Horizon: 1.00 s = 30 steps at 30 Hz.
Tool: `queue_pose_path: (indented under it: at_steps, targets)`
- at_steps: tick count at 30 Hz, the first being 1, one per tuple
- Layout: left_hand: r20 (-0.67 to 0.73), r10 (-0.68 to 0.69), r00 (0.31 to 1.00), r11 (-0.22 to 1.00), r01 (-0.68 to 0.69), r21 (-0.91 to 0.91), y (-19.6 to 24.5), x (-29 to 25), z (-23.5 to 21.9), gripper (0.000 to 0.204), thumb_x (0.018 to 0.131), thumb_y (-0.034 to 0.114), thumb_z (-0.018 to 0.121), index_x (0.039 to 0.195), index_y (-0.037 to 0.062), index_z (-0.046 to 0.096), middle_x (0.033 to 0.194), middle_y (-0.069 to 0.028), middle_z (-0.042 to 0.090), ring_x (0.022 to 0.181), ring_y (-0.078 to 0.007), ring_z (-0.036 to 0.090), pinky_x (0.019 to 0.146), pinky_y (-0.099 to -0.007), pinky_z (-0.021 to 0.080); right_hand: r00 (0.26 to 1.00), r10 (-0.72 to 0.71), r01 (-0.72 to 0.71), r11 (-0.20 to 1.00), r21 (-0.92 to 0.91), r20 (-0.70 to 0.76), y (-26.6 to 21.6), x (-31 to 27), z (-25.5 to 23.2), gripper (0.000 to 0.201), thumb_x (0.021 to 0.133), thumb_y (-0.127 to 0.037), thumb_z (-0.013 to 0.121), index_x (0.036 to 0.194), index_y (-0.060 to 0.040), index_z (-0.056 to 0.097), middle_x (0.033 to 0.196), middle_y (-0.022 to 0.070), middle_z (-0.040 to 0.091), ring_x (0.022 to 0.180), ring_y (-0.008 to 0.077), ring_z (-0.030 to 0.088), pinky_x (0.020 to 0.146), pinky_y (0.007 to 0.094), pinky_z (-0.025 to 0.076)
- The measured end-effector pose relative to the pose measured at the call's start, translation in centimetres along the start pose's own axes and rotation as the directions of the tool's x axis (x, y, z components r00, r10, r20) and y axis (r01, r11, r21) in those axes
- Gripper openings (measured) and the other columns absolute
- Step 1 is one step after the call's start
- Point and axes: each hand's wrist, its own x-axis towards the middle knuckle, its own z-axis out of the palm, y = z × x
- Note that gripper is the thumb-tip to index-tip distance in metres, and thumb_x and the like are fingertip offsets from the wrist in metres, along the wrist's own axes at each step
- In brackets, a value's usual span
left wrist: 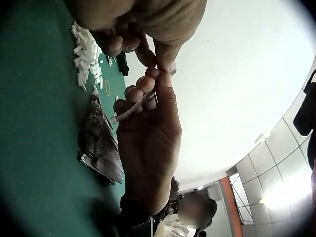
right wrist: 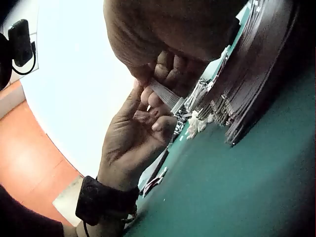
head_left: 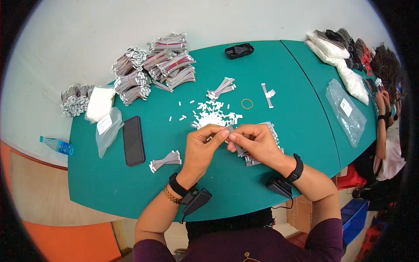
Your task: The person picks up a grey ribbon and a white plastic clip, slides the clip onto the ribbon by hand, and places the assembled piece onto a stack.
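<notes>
My left hand [head_left: 201, 144] and right hand [head_left: 260, 142] meet over the table, thumbs and fingertips close together. Both pinch one end of a short grey ribbon cable [right wrist: 165, 94]. Its other end, with a white connector, hangs beside the right fingers in the right wrist view; the pinched end is mostly hidden by the fingertips. In the left wrist view the same cable shows edge-on as a thin strip across the right palm. Just beyond the hands is a heap of small white plastic pieces [head_left: 212, 118]. A stack of ribbon cables [head_left: 252, 160] lies under the right hand.
Bundled cables [head_left: 168, 65] are piled at the back left. A phone [head_left: 133, 140], a small cable bunch [head_left: 166, 161] and a plastic bag [head_left: 109, 129] lie left. A rubber band [head_left: 247, 104] and black case [head_left: 239, 51] lie beyond the hands. Another person sits far right.
</notes>
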Motion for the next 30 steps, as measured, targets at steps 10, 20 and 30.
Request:
queue_pose_path:
  at_steps: [10, 20, 30]
  targets:
    - [0.046, -0.058, 0.997, 0.996, 0.061, -0.066, 0.44, -0.09, 0.01, 0.014, 0.086, 0.011, 0.063, 0.093, -0.001, 0.065, 0.082, -0.0055, 0.063, 0.071, -0.0085, 0.057, 0.065, -0.0221, 0.046, 0.999, 0.019, -0.022, 0.998, 0.06, 0.045, 0.54, 0.29, -0.2, 0.02, 0.09, -0.017, 0.058, 0.078, -0.0034, 0.066, 0.068, 0.0002, 0.064, 0.057, 0.0011, 0.05, 0.049, 0.0174, 0.036]
    - [0.059, -0.03, 0.998, 0.998, 0.033, -0.047, 0.39, -0.07, 0.01, 0.013, 0.085, 0.009, 0.063, 0.091, -0.0022, 0.065, 0.082, -0.0058, 0.063, 0.071, -0.0096, 0.057, 0.065, -0.0235, 0.048, 0.995, 0.063, -0.067, 0.997, 0.049, 0.076, 0.44, 0.18, -0.21, 0.017, 0.09, -0.014, 0.056, 0.083, -0.0023, 0.066, 0.074, 0.002, 0.065, 0.062, 0.0044, 0.056, 0.054, 0.0182, 0.043]
    - [0.028, -0.047, 0.999, 0.995, 0.049, -0.083, 0.43, -0.25, 0.41, 0.013, 0.084, 0.008, 0.063, 0.092, -0.0026, 0.064, 0.081, -0.0058, 0.064, 0.07, -0.0092, 0.057, 0.066, -0.024, 0.048, 0.995, 0.063, -0.063, 0.998, -0.001, 0.081, 0.4, 0.15, -0.26, 0.019, 0.091, -0.015, 0.055, 0.082, -0.0022, 0.065, 0.074, 0.0015, 0.065, 0.064, 0.0046, 0.057, 0.054, 0.0181, 0.043]
